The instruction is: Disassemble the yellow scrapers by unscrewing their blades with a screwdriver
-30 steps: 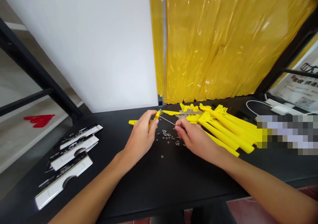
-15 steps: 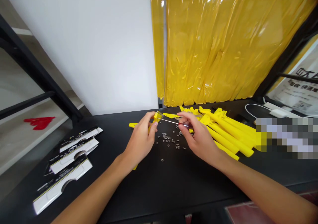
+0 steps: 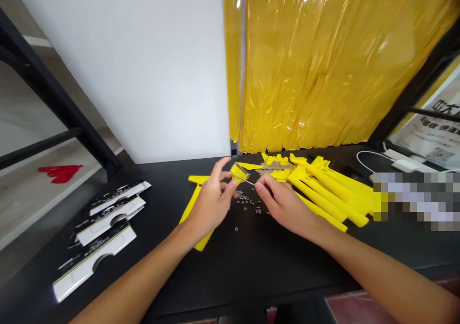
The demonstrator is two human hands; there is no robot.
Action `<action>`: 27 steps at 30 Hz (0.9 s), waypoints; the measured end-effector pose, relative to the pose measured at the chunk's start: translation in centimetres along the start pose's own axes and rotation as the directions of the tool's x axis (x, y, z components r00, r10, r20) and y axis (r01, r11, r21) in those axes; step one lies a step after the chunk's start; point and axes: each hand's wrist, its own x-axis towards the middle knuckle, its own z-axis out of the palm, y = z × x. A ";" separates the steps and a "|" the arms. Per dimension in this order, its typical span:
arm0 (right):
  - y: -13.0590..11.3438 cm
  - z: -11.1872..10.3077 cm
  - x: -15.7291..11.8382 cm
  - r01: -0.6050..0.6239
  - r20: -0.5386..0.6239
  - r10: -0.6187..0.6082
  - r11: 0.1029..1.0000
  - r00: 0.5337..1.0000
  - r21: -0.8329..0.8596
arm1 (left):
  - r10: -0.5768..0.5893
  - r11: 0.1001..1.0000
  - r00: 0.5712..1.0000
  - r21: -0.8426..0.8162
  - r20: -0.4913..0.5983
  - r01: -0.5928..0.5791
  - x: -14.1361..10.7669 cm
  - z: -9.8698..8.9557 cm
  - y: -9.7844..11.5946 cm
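My left hand (image 3: 214, 193) is closed on a yellow plastic part (image 3: 236, 172) with a greyish, shiny strip along its far edge. In my right hand (image 3: 282, 197) the fingers pinch a screwdriver (image 3: 246, 180), whose thin metal shaft slants up-left to the yellow part; its handle is hidden by the fingers. Below the hands, small screws and nuts (image 3: 242, 198) lie scattered on the black table. A yellow handled piece (image 3: 190, 205) shows beside my left wrist, and another yellow end (image 3: 204, 241) pokes out under the forearm; I cannot tell whether that end belongs to the held part.
Several long yellow handles (image 3: 323, 195) are piled on the right, with flat grey metal pieces (image 3: 276, 165) behind. White-and-black card sleeves (image 3: 97, 257) lie at left. A white power strip (image 3: 406, 163) with cable sits back right. A yellow plastic curtain (image 3: 305, 75) hangs behind.
The yellow part has tilted and come slightly right and nearer, with my left index finger lifted. My right hand has lowered a little; the screwdriver now slants more steeply across the part.
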 end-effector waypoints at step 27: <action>0.9 -0.1 0.3 0.016 -0.080 -0.015 1.000 0.997 0.012 | 0.071 0.976 0.997 0.208 -0.038 -0.062 0.6 -1.2 0.1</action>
